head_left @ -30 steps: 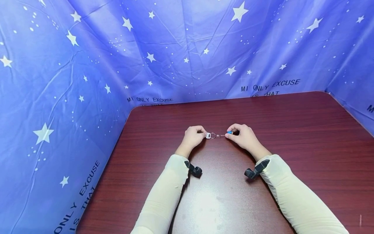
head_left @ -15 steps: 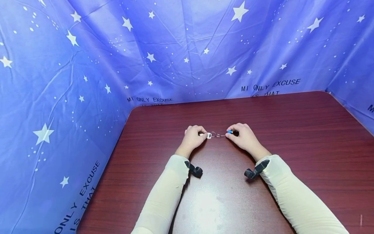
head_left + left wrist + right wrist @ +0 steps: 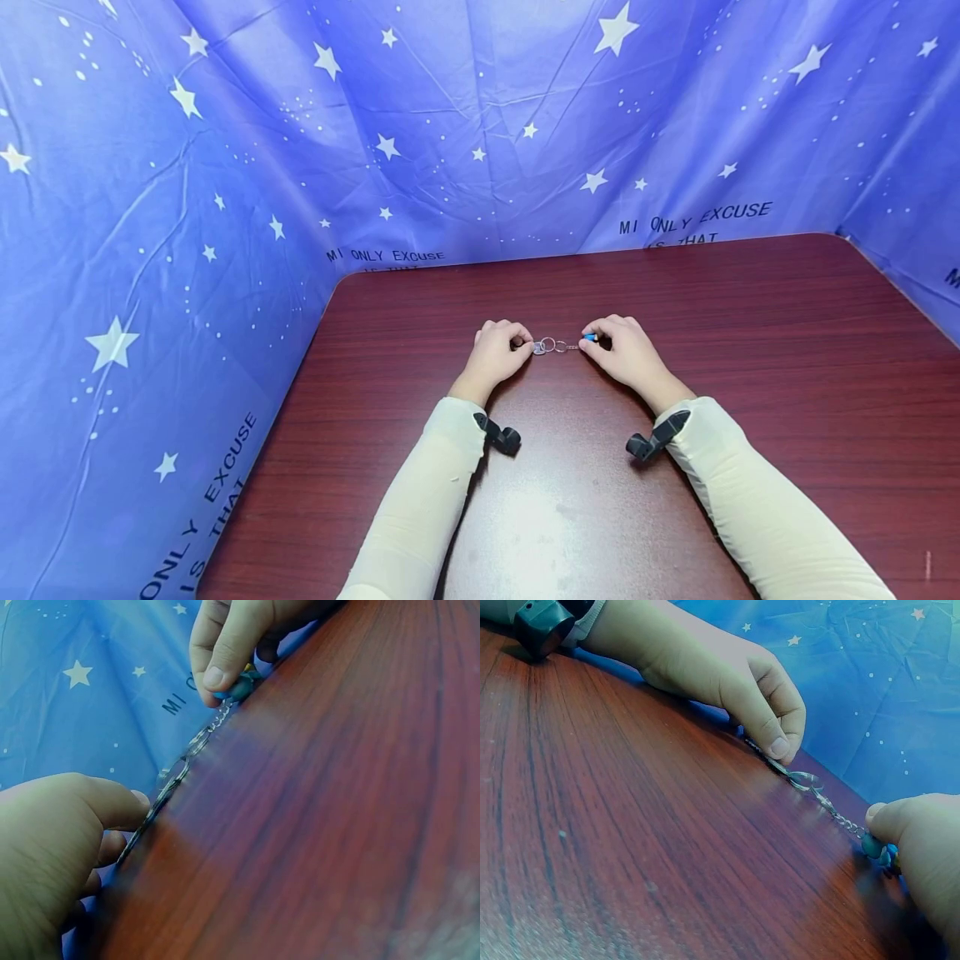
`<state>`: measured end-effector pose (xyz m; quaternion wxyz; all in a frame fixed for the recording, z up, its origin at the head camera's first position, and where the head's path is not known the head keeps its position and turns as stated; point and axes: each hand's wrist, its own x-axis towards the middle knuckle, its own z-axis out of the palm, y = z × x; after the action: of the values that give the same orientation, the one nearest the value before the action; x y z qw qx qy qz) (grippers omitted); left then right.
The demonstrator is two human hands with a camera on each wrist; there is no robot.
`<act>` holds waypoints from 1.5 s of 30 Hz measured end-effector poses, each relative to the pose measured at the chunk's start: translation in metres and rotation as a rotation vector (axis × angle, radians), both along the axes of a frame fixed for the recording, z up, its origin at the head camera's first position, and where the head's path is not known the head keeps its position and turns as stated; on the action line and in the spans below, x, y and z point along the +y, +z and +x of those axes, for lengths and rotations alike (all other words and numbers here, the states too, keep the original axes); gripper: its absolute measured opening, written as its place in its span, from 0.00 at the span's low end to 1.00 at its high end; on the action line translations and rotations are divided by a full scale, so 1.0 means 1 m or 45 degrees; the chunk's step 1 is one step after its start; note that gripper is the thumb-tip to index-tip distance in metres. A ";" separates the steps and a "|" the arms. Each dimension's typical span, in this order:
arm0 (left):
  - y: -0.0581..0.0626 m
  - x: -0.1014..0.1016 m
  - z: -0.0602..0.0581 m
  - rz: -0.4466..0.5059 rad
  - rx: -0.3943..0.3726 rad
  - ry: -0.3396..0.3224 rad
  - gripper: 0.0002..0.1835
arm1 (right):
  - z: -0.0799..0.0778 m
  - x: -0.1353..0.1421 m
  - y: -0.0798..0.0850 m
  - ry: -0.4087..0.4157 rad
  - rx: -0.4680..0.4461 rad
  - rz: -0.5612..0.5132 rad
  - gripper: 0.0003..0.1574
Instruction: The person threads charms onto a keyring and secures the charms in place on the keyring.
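Note:
Just above the middle of the table, my left hand (image 3: 497, 348) pinches a flat silver key (image 3: 538, 348) between thumb and fingers; the blade is hidden by the hand. A metal split ring (image 3: 548, 344) runs through the key's head. Linked to it is a smaller ring (image 3: 561, 347), then a short chain (image 3: 847, 823) reaching toward the right. At the chain's far end my right hand (image 3: 621, 346) pinches a small blue charm (image 3: 590, 337), whose rounded teal part (image 3: 873, 846) shows in the right wrist view. The whole keychain stretches between both hands, close over the tabletop.
A dark red wood-grain table (image 3: 750, 333) lies under both hands, glossy near the front. Blue star-printed cloth (image 3: 480, 100) hangs behind and along the sides. Black wrist-worn cameras (image 3: 501, 435) sit at both cuffs.
The key's head has turned in the left fingers, from pale and upright to flat and silvery. The rings have spread into fuller view. The right hand has barely moved.

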<state>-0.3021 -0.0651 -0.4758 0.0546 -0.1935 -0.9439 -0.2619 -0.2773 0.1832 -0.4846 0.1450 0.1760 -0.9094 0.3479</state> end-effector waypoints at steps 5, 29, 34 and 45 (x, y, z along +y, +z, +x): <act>-0.001 -0.001 0.001 -0.005 0.012 -0.017 0.04 | 0.002 -0.001 0.001 -0.012 -0.008 0.014 0.11; -0.005 -0.001 0.002 -0.006 0.059 -0.046 0.06 | 0.006 -0.001 0.000 -0.117 -0.007 -0.022 0.11; -0.004 -0.001 0.003 0.031 0.054 -0.045 0.05 | 0.005 0.001 -0.001 -0.134 -0.016 -0.055 0.11; 0.010 -0.015 -0.001 0.220 -0.071 0.026 0.07 | -0.001 0.020 0.025 -0.121 -0.114 -0.040 0.15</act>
<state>-0.3026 -0.0796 -0.4654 0.0473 -0.1712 -0.9209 -0.3471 -0.2780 0.2033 -0.4599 0.1231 0.1147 -0.9166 0.3626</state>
